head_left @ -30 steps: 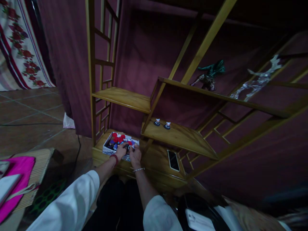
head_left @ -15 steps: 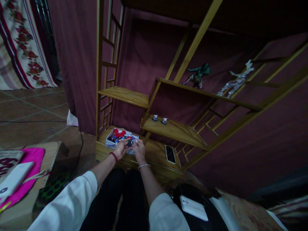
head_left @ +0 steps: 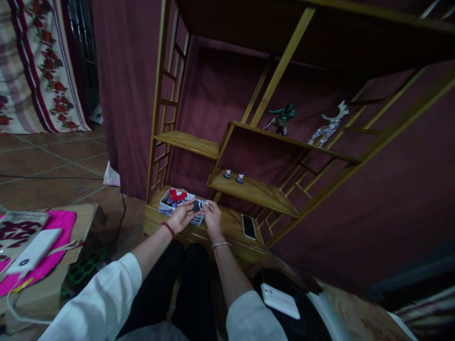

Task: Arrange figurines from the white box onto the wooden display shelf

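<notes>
Just above the front edge of an open box [head_left: 166,210], both my hands meet on a small figurine [head_left: 196,206] with a dark round base and a white part. My left hand [head_left: 180,218] has its fingers closed on the dark base. At the white end, my right hand [head_left: 213,219] pinches the figurine; its fingertips partly cover it. Red, blue and other small pieces [head_left: 177,195] fill the box. Two little figurines [head_left: 228,174] with white heads and dark bases stand upright on the middle shelf [head_left: 256,192], behind and to the right of my hands.
A phone [head_left: 249,227] lies on the low cabinet top right of my hands. Higher up stand a green figure [head_left: 283,118] and a clear deer-like figure [head_left: 329,125]. Wooden shelf posts surround them. At left, a low table [head_left: 83,222] carries a white device [head_left: 35,251] on pink cloth.
The view has shifted slightly, so the shelf sits differently in it. My hands stay together on the figurine, tilted so more of its dark base shows.
</notes>
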Demonstrator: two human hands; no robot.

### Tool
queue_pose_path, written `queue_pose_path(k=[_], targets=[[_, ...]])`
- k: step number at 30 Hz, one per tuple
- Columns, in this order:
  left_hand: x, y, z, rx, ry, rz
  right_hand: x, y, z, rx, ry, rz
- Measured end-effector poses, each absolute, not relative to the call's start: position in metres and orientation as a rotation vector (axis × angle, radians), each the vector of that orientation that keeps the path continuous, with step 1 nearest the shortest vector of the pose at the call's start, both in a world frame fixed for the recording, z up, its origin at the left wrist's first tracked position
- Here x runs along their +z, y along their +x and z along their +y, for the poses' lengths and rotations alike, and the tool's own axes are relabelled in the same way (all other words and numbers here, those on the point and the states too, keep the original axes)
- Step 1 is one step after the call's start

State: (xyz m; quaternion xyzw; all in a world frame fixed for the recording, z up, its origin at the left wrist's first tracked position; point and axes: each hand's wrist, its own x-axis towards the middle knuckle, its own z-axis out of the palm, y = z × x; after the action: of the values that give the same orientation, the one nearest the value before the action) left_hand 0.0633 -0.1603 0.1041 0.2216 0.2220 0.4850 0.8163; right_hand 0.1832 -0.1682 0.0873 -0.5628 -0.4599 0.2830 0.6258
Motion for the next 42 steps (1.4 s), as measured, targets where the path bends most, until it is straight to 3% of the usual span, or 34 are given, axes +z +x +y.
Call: queue_pose_path(k=[12,24,42], targets=[[0.125,0.053,-0.189,1.099,0.532,0.266,0.141,0.167,-0.213,0.756,-1.138,-1.039],[0.135,0.048,-0.207,1.106,0.534,0.257,0.157,0.171,-0.228,0.672,-1.141,-1.232],[0.142,0.053,-0.217,1.124,0.549,0.249,0.171,0.179,-0.240,0.299,-1.358,-1.479]])
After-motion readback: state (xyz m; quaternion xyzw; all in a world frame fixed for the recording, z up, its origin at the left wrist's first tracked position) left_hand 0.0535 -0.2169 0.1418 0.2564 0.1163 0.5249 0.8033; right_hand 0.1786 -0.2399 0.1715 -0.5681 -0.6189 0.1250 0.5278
